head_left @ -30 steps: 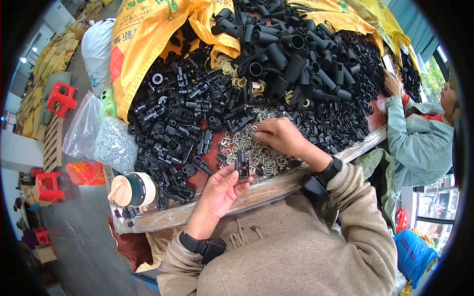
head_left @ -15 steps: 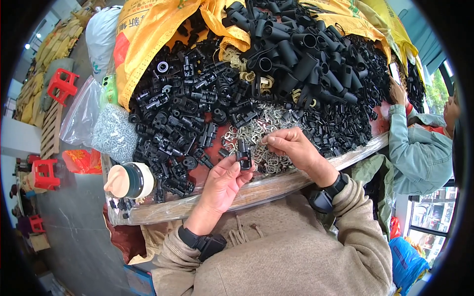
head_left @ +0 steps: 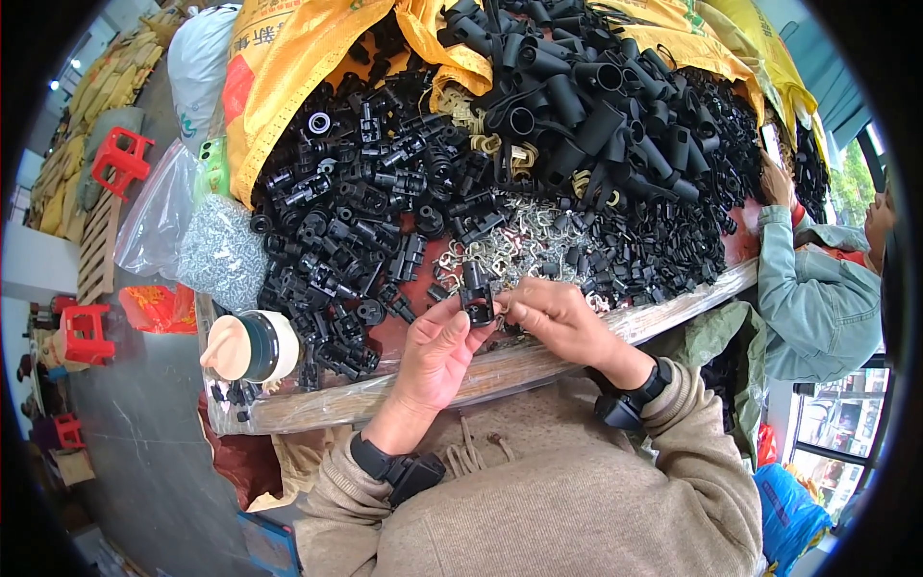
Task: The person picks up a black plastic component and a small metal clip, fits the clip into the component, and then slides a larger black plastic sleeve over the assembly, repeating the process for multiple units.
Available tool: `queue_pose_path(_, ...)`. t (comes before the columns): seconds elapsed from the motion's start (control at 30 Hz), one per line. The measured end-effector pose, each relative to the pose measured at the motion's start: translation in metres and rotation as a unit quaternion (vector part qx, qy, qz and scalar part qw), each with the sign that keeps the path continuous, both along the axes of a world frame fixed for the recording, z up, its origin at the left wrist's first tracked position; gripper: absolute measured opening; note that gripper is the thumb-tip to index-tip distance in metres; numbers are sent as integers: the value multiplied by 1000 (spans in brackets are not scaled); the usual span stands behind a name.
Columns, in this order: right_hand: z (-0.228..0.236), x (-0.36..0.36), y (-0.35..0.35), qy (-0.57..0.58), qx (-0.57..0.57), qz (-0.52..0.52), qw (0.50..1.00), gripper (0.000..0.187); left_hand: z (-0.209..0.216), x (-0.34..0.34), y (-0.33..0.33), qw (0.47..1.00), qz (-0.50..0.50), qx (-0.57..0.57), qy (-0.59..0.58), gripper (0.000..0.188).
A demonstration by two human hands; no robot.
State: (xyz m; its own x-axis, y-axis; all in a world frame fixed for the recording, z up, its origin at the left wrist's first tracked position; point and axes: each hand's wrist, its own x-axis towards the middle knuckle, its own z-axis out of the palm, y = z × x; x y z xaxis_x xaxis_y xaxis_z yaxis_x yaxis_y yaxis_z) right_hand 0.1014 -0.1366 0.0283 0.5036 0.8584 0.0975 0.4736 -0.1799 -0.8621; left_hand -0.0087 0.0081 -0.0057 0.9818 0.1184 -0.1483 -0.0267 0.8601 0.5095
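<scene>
1. Left hand (head_left: 437, 346): your fingers are curled round a small black plastic fitting (head_left: 477, 300), held upright just above the table edge (head_left: 538, 358), seemingly so its open end faces the other hand.
2. Right hand (head_left: 553, 322): your fingertips are pinched together against the side of that fitting; whether a small metal clip sits between them cannot be told. Both hands meet over the fitting, close to your chest.
3. Just beyond your right hand lies a scatter of pale metal clips (head_left: 514, 245), near enough to pick from without stretching.
4. Beyond your left hand is a heap of black fittings (head_left: 356, 221); further off and to the right, larger black tubular parts (head_left: 586, 106).
5. Yellow woven sacks (head_left: 308, 67) with red and green print lie folded open behind the heaps. Left of your left hand are a clear bag of small grey parts (head_left: 221, 252) and a capped dark bottle (head_left: 252, 346).
6. Far right, another person's sleeve (head_left: 808, 288) reaches the same table.
</scene>
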Motion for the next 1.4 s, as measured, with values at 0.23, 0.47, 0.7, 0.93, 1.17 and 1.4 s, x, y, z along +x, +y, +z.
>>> queue_pose_path(0.23,-13,-2,-1,332,99,-3,938,18,3,-1,-1,996,-76,-55,7,30)
queue_pose_path(0.47,-9,1,-5,320,73,-31,944,17,8,-3,-1,993,-98,-52,43,29)
queue_pose_path(0.7,4,-7,-3,280,94,-40,955,18,7,-4,-3,990,-106,-39,89,26)
queue_pose_path(0.93,7,-8,-2,-28,99,-28,994,13,9,-5,-4,988,-104,-41,107,25)
queue_pose_path(1.17,10,-12,-2,-149,68,2,987,12,8,-7,-6,989,-97,-18,111,23)
queue_pose_path(1.4,7,-14,-3,-276,68,50,957,13,10,-8,-6,989,-73,20,130,22)
